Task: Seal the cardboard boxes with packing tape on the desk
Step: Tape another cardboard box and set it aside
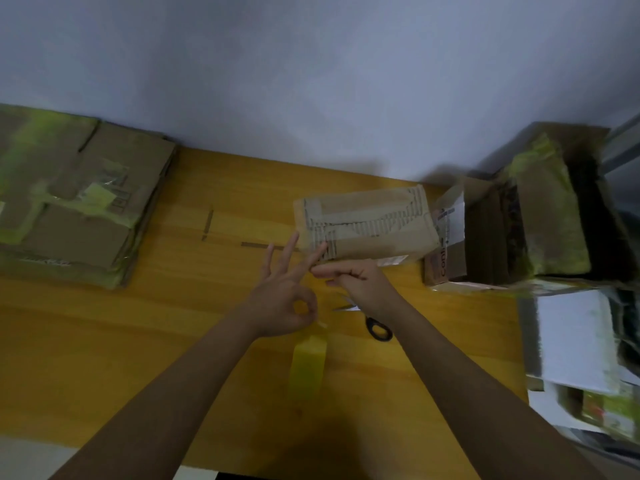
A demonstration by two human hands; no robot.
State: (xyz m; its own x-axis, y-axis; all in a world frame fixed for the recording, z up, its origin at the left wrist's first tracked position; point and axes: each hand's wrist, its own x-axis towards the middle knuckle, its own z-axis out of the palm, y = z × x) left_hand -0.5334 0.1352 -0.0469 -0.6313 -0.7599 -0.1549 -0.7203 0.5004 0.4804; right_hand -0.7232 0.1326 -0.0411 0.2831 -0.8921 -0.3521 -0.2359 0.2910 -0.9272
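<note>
A small cardboard box [367, 225] with torn, taped top lies at the middle of the wooden desk [173, 323]. My left hand [284, 292] is just in front of it. Its thumb and forefinger pinch the top end of a yellowish strip of packing tape [308, 365] that trails toward me over the desk. The other fingers are straight, and the tips reach the box's near left corner. My right hand [360, 285] hovers at the box's near edge with curled fingers, its thumb pointing left toward my left fingertips. I see nothing held in it.
Black-handled scissors [379, 330] lie under my right wrist. A stack of flattened cartons [79, 202] with green tape fills the back left. Open boxes [526, 226] and white packaging [575, 341] crowd the right edge. A wall stands behind the desk.
</note>
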